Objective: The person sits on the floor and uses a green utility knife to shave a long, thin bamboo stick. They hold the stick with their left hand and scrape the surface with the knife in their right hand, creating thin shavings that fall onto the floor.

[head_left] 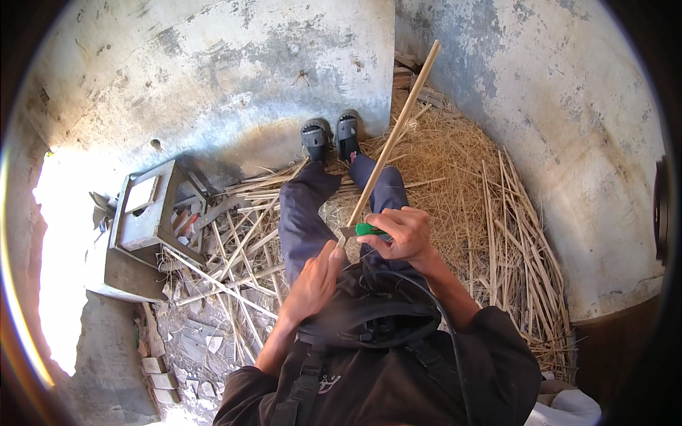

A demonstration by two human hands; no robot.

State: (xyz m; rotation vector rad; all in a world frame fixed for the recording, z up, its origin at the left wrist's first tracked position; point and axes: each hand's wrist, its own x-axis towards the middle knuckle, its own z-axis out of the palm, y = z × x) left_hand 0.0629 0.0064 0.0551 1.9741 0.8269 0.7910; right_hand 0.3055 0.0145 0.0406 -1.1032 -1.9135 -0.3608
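Observation:
A long pale wooden strip (395, 135) slants from between my hands up and away to the right, passing over my lower leg. Its near end is pinched between the thumb and fingers of my left hand (312, 284). In my closed right hand (406, 236) is a green-handled utility knife (368, 229). Its short blade points left and lies against the strip near that end, just beyond my left fingertips. Whether the blade has cut in is too small to tell. The knife's rear part is hidden in my right palm.
Straw and shavings (447, 160) cover the floor around my legs. Many loose strips (522, 248) lie along the right wall, others (245, 248) crisscross at left. A worn wooden stool (145, 213) stands left, near bricks (163, 380). A dark cable (447, 319) runs over my lap.

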